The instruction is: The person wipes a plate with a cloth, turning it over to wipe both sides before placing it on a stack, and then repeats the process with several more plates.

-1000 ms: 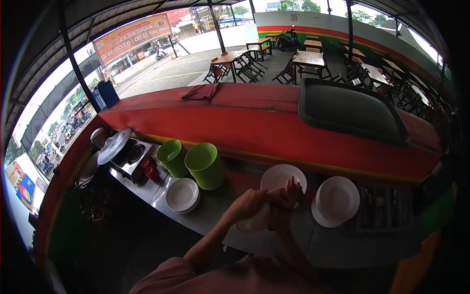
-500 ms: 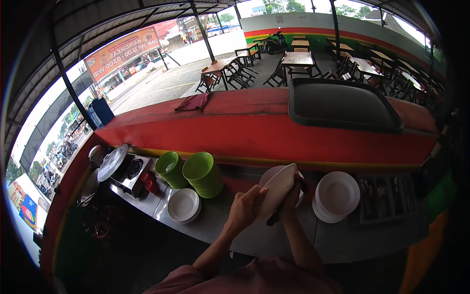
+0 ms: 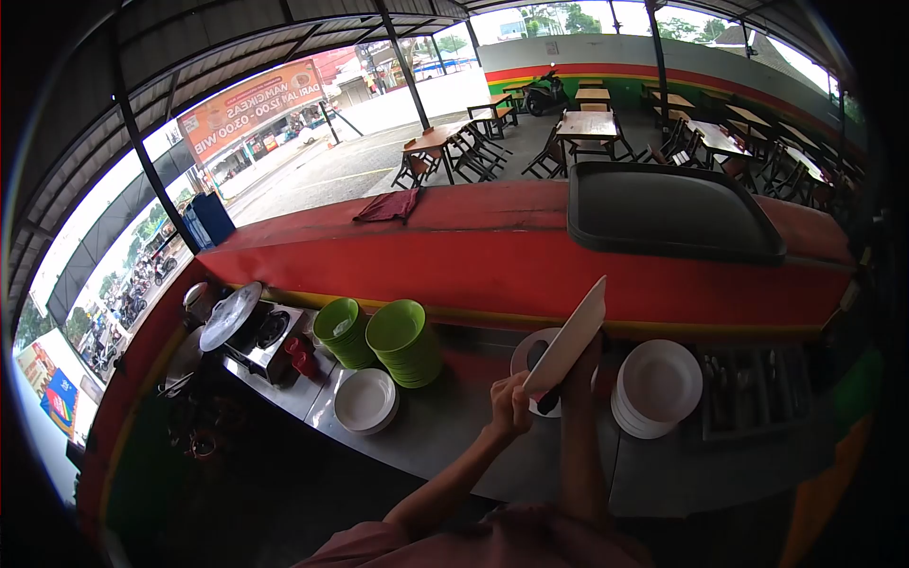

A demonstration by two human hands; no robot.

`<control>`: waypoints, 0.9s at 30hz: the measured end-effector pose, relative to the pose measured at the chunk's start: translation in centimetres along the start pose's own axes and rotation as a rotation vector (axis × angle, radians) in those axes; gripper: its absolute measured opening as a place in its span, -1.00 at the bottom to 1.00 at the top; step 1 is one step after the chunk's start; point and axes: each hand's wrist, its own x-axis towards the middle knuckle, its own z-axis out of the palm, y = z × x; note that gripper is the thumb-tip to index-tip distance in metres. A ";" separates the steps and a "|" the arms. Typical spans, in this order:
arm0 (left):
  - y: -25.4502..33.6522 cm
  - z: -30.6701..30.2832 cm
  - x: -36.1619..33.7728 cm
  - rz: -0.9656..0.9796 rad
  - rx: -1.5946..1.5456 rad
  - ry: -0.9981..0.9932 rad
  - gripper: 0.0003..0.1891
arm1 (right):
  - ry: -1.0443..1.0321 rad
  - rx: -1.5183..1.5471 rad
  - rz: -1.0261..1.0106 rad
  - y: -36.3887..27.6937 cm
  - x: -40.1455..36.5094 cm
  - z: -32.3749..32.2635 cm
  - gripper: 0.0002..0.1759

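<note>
A white plate is tilted steeply on edge above the metal counter. My left hand is closed on its lower left rim. Behind the plate's right face is my right hand, partly hidden, with a dark cloth bunched in it against the plate. Under the raised plate, another white plate rests on the counter. To the right stands a stack of white plates.
Left of my hands are white plates, stacked green bowls, red containers and a stove. A cutlery tray lies right. Along the back runs a red ledge bearing a black tray and a maroon cloth.
The held plate has turned more edge-on and risen slightly to the right. My left hand has moved from its face to the lower rim. The view has shifted slightly.
</note>
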 end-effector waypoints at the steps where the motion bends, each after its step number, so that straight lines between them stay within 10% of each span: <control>1: -0.3 -0.4 0.1 -0.108 -0.200 -0.053 -0.23 | 0.006 -0.010 -0.007 -0.1 -0.2 -0.7 -0.51; 7: 3.8 -3.1 6.5 -0.567 -0.612 -0.191 -0.26 | -0.042 -0.194 -0.052 1.0 2.1 -4.7 -0.52; 13: 4.3 -5.8 9.5 -0.617 -0.024 -0.440 -0.47 | -0.013 -0.859 -0.240 -3.2 -2.6 1.4 -0.56; 20: 4.2 -4.7 7.4 -0.381 0.110 -0.464 -0.66 | -0.435 -0.982 -0.826 -4.6 -5.6 5.9 -0.39; 27: 2.9 -5.1 6.2 -0.323 0.054 -0.418 -0.74 | -0.519 -1.080 -0.844 -6.6 -7.9 7.9 -0.40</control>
